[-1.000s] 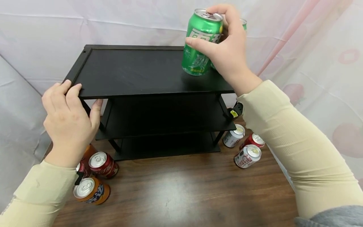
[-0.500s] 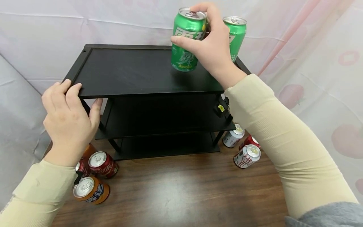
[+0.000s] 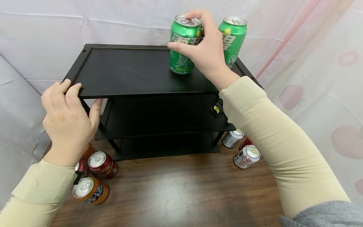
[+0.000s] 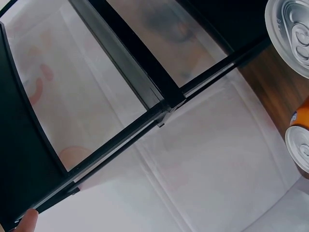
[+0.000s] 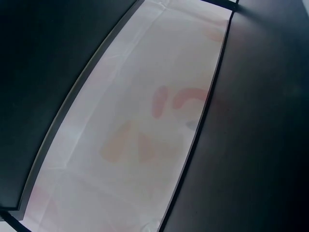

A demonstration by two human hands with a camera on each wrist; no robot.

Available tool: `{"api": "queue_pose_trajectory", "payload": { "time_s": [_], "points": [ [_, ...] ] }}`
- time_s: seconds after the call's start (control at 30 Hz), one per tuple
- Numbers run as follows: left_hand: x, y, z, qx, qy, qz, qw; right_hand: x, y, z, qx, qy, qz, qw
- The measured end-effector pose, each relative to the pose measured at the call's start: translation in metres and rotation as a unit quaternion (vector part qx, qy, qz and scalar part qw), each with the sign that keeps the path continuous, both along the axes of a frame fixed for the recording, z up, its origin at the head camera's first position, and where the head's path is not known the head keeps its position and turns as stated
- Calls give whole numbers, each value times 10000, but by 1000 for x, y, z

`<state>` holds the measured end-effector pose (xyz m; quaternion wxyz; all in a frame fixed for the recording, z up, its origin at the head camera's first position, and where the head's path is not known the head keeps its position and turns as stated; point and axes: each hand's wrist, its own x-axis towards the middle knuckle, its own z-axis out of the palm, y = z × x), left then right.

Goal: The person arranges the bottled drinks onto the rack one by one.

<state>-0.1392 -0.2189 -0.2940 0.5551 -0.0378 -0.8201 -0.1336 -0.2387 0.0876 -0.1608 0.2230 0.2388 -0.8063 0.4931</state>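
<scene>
A black three-tier rack (image 3: 127, 71) stands against the fabric backdrop. My left hand (image 3: 68, 118) holds its front-left top corner, fingers over the board and thumb under the edge. A fingertip (image 4: 28, 221) shows at the rack in the left wrist view. My right hand (image 3: 210, 52) grips a green Sprite can (image 3: 181, 64), thumb across the front and a finger on the lid. The can is upright, its base close over the top board. To its right another green Sprite can (image 3: 234, 39) stands on the top tier, partly behind my hand. Neither can shows in the right wrist view.
On the wooden table (image 3: 170, 189) left of the rack are a red Coca-Cola can (image 3: 106, 167), an orange Fanta can (image 3: 97, 192) and more cans behind. At right stand a white Coca-Cola can (image 3: 244, 159), a silver can (image 3: 231, 140) and a partly hidden red can (image 3: 246, 142).
My right hand has carried the Sprite can leftward from beside the other can, then lowered it toward the top board. The left hand stays at the corner.
</scene>
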Motion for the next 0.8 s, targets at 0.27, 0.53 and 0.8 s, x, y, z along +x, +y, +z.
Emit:
{"api": "queue_pose_trajectory", "payload": {
  "time_s": [0.27, 0.53, 0.8],
  "points": [
    [3, 0, 0, 23, -12, -20, 10000, 0, -1, -2, 81, 59, 43, 9999],
    [4, 0, 0, 17, 13, -32, 10000, 3, -2, -3, 347, -98, -144, 9992],
    [4, 0, 1, 24, -9, -37, 10000, 4, -2, -2, 420, -321, -104, 9985]
  ]
}}
